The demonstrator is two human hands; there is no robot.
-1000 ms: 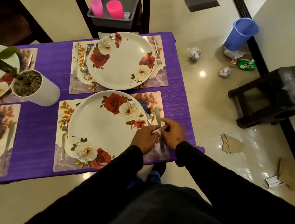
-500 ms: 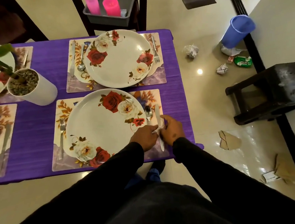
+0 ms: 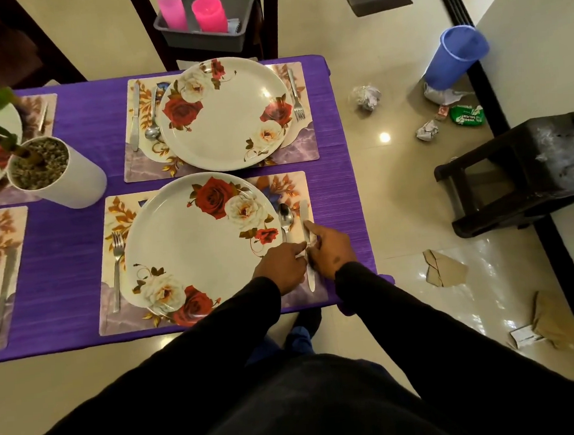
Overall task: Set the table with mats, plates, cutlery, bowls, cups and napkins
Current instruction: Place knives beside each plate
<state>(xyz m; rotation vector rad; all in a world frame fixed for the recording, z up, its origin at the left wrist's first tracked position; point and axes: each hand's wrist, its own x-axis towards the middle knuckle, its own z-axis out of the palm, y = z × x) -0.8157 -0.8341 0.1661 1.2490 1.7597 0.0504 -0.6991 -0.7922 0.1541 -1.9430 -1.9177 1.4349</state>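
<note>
Head view: both hands work at the near mat, at about three o'clock from the near plate. The right hand presses flat on the knife, forefinger stretched along the blade and nothing gripped; the left hand pinches narrow at the knife's handle beside the spoon. The knife lies on the mat's right strip, just beside the spoon, with the fork at nine o'clock of the plate.

To do this well, the person should slide the knife until it runs parallel to the spoon, handle ends level, and clear of the plate rim.

On writing: a green packet on the floor carries white lettering, too small to read.
</note>
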